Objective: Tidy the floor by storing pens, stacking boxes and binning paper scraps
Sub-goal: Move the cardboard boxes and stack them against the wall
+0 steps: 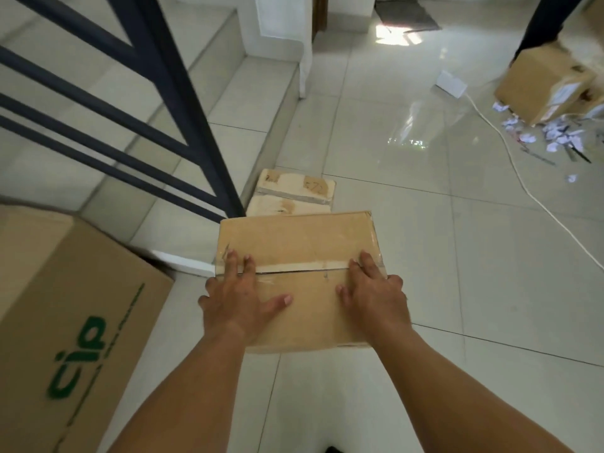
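Head view looks down on a glossy tiled floor (408, 243) with two bare forearms reaching forward. Both hands lie on the top of a taped cardboard box (295, 253) at the middle of the frame. The left hand (237, 297) is spread flat, fingers splayed wide and thumb angled inward across the lid, its fingertips at the tape seam that runs across the box. The right hand (372, 291) is likewise flat with fingers open, its outer side wrapping over the box's right edge. Neither hand is curled closed; both press palm-down on the lid.

Just beyond this box, touching or nearly touching its far edge, sits a smaller pale box (294, 191) with handwriting on its tape, at the foot of a dark metal railing (170, 93) beside tiled steps. At the left edge of the frame stands a large carton with green lettering (65, 305), apart from the held box.

Far off toward the right edge of the floor, a tilted brown carton (545, 86) rests near a scatter of white paper scraps (555, 135) with a few dark pen-like sticks (580, 155) among them, too blurred to tell for sure. A white cable (523, 184) trails across the tiles from a small white block (451, 83).
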